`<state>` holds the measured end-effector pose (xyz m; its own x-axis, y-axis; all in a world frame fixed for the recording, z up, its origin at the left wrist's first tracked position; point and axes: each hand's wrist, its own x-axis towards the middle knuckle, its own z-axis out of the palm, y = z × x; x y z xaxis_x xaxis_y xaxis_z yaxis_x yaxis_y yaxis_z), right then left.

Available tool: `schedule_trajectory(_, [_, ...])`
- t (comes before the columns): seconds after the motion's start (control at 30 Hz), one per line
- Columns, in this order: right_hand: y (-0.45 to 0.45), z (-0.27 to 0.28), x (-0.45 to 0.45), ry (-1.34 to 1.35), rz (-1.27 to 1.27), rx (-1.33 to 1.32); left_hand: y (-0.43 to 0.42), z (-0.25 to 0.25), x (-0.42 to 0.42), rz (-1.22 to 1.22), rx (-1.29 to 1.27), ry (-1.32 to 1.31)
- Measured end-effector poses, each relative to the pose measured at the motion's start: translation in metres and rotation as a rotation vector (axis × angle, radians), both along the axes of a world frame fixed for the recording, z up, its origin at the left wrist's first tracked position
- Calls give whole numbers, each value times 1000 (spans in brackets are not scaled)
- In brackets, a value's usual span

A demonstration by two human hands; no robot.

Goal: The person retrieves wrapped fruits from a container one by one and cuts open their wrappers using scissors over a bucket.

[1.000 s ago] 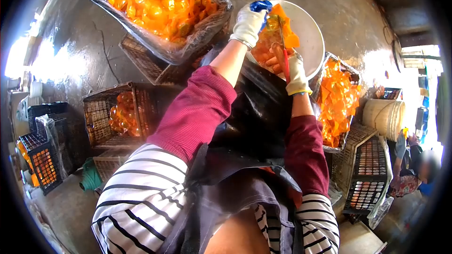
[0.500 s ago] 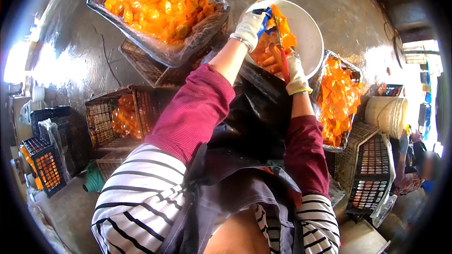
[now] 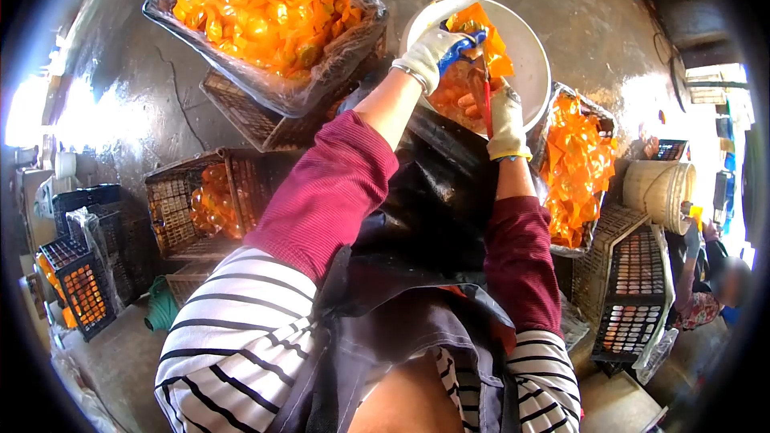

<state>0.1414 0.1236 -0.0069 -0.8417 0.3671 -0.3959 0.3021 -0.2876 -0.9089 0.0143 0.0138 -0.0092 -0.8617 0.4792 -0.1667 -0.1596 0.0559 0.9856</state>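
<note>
My left hand (image 3: 439,50), in a white glove with blue-coated fingers, pinches an orange plastic packet (image 3: 497,50) above a white bucket (image 3: 536,56). A similar white glove covers my right hand (image 3: 507,119), closed around red-handled scissors (image 3: 487,106). Their blades point up toward the packet; whether they touch the film is hard to see. Wet, orange-pink contents (image 3: 451,95) lie in the bucket under my hands, partly hidden by them.
A plastic-lined crate (image 3: 341,84) heaped with orange packets stands left of the bucket; another heap of packets (image 3: 571,164) is at right. Crates (image 3: 172,208) stand lower left, and a pale bucket (image 3: 654,192) stands farther right. A co-worker (image 3: 702,289) is at the right edge.
My left hand has shifted slightly right and down with the packet. The fingers of my right hand, spread at the scissors handles before, are drawn closer together.
</note>
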Motion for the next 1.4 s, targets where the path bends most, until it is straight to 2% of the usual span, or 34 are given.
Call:
schedule_trajectory(0.07, [-1, 4, 2, -58, 45, 126, 5, -15, -14, -65, -473, 235])
schedule_trajectory(0.1, [-1, -1, 1, -5, 67, 249, 0, -7, 2, 0, -302, 358])
schedule_trajectory(0.17, [7, -24, -4, 95, 51, 430, 5, -6, 4, 64, -573, 446])
schedule_trajectory(0.23, [20, -45, -10, 170, -92, 484, 0, 22, 15, -55, -759, 390])
schedule_trajectory(0.27, [30, -53, -10, 203, -193, 474, 2, 17, 14, -117, -751, 371])
schedule_trajectory(0.3, [41, -58, -7, 223, -220, 670, 3, -6, 10, -144, -658, 407])
schedule_trajectory(0.33, [59, -71, -10, 360, -325, 442, 5, -6, 11, -115, -661, 415])
schedule_trajectory(0.37, [58, -64, -13, 403, -344, 329, 3, -5, 11, -79, -669, 421])
schedule_trajectory(0.4, [56, -56, -16, 444, -366, 215, -8, 1, 12, -26, -554, 448])
schedule_trajectory(0.43, [50, -29, -4, 403, -316, 235, -19, 6, 12, 23, -437, 479])
schedule_trajectory(0.47, [77, -35, 6, 597, -37, -97, -28, 7, 5, 2, -188, 295])
schedule_trajectory(0.5, [101, -51, 15, 656, 16, 128, -52, 44, 16, 149, -205, 372])
schedule_trajectory(0.53, [124, -67, 25, 716, 42, 351, -70, 41, 10, 223, -182, 389])
schedule_trajectory(0.57, [108, -47, 29, 649, -228, -108, -88, 37, -3, 293, -155, 408])
schedule_trajectory(0.6, [88, -23, 33, 658, -594, -543, -112, 30, -20, 306, -313, 382])
schedule_trajectory(0.67, [113, -47, 37, 769, -217, -632, -160, 22, -33, 379, -616, 347])
schedule_trajectory(0.7, [110, -42, 31, 811, -52, -691, -181, 17, -36, 444, -766, 336])
schedule_trajectory(0.77, [99, -30, 19, 859, 294, -770, -224, -44, -76, 449, -1057, 241])
schedule_trajectory(0.83, [78, -16, 12, 814, 255, -767, -249, -83, -88, 484, -1187, 300])
schedule_trajectory(0.87, [70, -11, 8, 790, 243, -767, -255, -97, -91, 450, -1179, 227])
schedule_trajectory(1.0, [57, -9, -1, 618, 19, -703, -240, -104, -72, 402, -1317, 501])
schedule_trajectory(1.07, [53, -11, -5, 524, -124, -611, -234, -115, -71, 243, -1211, 539])
schedule_trajectory(1.13, [54, -12, -11, 584, 109, -597, -230, -120, -76, 144, -1211, 542])
schedule_trajectory(1.2, [51, -13, -12, 516, 110, -531, -229, -121, -88, 21, -1291, 516])
schedule_trajectory(1.27, [36, -5, -10, 344, -128, -408, -232, -142, -98, 33, -1163, 470])
schedule_trajectory(1.3, [36, -8, -8, 321, -155, -402, -232, -147, -103, 42, -1098, 453])
schedule_trajectory(1.33, [36, -11, -8, 317, -180, -393, -238, -132, -110, -31, -1005, 256])
schedule_trajectory(1.37, [38, -16, -6, 296, -211, -389, -246, -123, -105, 22, -820, 288])
schedule_trajectory(1.4, [27, -4, -8, 222, -245, -351, -254, -142, -114, 224, -428, -58])
